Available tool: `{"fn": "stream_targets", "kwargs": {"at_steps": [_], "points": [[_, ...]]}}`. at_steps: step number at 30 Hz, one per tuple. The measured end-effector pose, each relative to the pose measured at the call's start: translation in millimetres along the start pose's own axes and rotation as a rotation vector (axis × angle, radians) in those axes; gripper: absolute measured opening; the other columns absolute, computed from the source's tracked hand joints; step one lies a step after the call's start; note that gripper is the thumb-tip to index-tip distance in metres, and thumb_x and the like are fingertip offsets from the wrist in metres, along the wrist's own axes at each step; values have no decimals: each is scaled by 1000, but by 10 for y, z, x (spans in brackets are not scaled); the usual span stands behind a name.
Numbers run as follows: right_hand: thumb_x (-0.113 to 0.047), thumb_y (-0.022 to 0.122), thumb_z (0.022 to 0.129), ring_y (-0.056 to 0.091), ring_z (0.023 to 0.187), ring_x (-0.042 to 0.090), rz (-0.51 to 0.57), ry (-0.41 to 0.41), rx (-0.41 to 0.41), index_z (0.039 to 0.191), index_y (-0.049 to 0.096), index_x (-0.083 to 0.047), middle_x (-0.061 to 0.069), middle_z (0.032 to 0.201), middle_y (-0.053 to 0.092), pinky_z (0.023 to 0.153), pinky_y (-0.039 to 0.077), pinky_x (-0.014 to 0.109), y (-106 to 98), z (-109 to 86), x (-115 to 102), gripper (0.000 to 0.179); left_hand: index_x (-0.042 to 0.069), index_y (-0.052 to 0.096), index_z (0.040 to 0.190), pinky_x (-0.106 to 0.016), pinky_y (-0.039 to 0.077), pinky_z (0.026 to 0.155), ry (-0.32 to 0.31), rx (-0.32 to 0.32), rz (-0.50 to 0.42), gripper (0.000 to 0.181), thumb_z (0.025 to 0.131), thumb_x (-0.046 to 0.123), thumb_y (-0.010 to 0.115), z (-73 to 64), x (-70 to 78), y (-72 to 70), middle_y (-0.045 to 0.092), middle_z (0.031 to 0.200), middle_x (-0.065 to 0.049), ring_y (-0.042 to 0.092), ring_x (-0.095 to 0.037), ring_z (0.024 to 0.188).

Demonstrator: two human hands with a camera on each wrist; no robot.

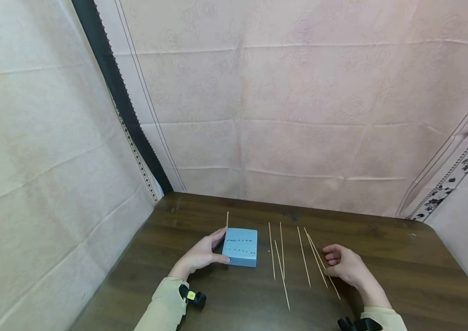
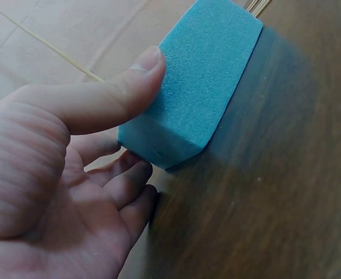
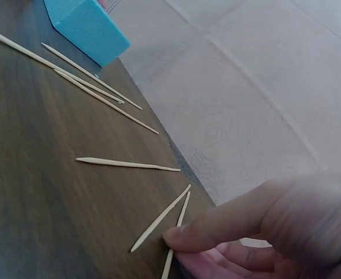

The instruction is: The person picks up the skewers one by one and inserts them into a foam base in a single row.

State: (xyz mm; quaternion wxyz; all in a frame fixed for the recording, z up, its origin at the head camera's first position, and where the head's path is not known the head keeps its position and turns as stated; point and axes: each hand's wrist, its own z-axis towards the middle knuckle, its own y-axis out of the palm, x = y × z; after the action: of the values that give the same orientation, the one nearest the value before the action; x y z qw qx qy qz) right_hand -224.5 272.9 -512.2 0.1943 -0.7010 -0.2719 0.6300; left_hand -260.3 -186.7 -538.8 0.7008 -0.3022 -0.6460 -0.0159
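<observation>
My left hand (image 1: 202, 252) grips a light-blue foam block (image 1: 240, 247) from its left side, the thumb along the near edge. Rows of small dark holes mark the block's top. A thin wooden stick (image 1: 227, 219) stands up from its far left corner; in the left wrist view that stick (image 2: 45, 42) rises behind the thumb. On the right, my right hand (image 1: 347, 266) pinches the rightmost wooden stick (image 3: 183, 208) between thumb and index finger, partway along its length. A second stick (image 3: 160, 220) lies close beside it, their far ends nearly meeting.
Several more sticks (image 1: 304, 257) lie on the brown wooden table (image 1: 242, 303) between the block and my right hand, two of them crossing near the block (image 1: 282, 272). Pale cloth (image 1: 300, 105) hangs behind the table's far edge and along both sides.
</observation>
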Motion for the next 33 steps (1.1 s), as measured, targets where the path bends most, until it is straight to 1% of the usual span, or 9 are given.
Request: {"fn": "stream_targets", "kwargs": {"at_steps": [9,12,18,26,28,31,33], "points": [[6,85,78,65,100,27,-31,-7,3,131,64,5,14,113,68,77,56,38,7,-7,-47,57,10,28,170,-55,23,128,5,7,30,104,88,23,90,14,8,-17,25,176,-8,26,-31,161],[6,84,79,65,98,26,-40,-6,-1,132,63,6,14,112,67,76,55,38,5,-10,-56,57,10,28,170,-55,23,128,4,5,25,104,88,23,90,17,-3,-21,25,176,-8,26,-31,161],[2,81,82,67,95,24,-43,5,6,134,63,5,10,108,70,74,54,36,-14,-21,-40,55,10,28,170,-56,23,128,-2,2,12,104,88,23,90,11,-15,-21,25,176,-7,26,-31,161],[-4,75,91,66,94,23,-28,2,-11,139,59,10,10,105,72,74,54,36,-57,-19,-5,52,10,27,170,-55,23,128,1,0,12,104,89,22,90,17,-17,-22,24,177,-8,25,-32,161],[-3,73,94,67,94,22,7,-1,-18,140,56,12,13,106,72,76,55,35,-65,-26,6,52,10,27,171,-56,23,128,1,1,11,104,89,22,90,16,-16,-21,24,177,-8,25,-32,161],[1,68,97,68,94,23,107,-1,-47,144,50,15,18,109,72,78,59,35,-79,-40,21,52,11,26,171,-55,23,128,0,0,11,104,89,22,89,8,-16,-17,24,177,-8,25,-32,161],[3,65,99,70,97,25,180,-10,-77,146,46,18,22,113,70,81,62,36,-88,-47,33,53,10,26,171,-55,22,129,2,-2,7,104,89,22,89,0,-19,-13,23,177,-8,24,-31,161]]}}
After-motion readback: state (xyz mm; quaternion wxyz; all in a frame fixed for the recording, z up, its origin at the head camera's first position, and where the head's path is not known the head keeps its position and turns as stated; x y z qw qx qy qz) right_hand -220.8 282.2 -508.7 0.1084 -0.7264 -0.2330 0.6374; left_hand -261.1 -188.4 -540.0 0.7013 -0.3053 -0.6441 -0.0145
